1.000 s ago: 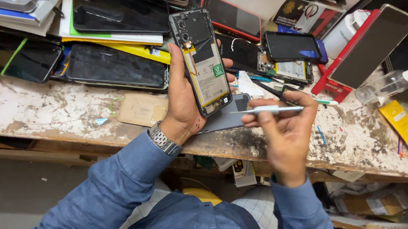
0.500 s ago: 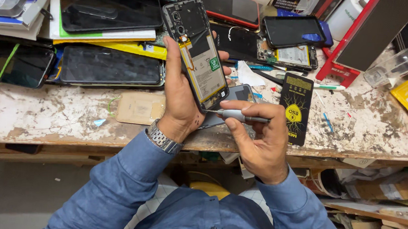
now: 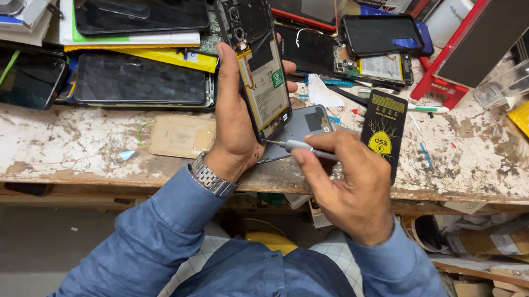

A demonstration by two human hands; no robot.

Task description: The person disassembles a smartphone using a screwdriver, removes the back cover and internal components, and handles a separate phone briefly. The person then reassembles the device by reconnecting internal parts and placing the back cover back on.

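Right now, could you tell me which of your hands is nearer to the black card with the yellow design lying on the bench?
Right. The right hand holds a screwdriver just beside the black card, partly overlapping it. The left hand holds the opened phone farther left.

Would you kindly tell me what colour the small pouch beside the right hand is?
Black pouch with yellow print, clearest in the head view.

**Where Things Are Lying on the Desk**

The opened phone point(image 3: 256, 62) is standing tilted in the left hand point(image 3: 236, 125), above the desk point(image 3: 63, 145). The screwdriver point(image 3: 304, 148), in the right hand point(image 3: 351, 184), is touching the phone's lower end. A back cover point(image 3: 303, 123) is lying beneath them, a packet point(image 3: 383, 131) just to its right. Screens point(image 3: 137, 79) are lying to the left, a spray bottle point(image 3: 516, 78) far right.
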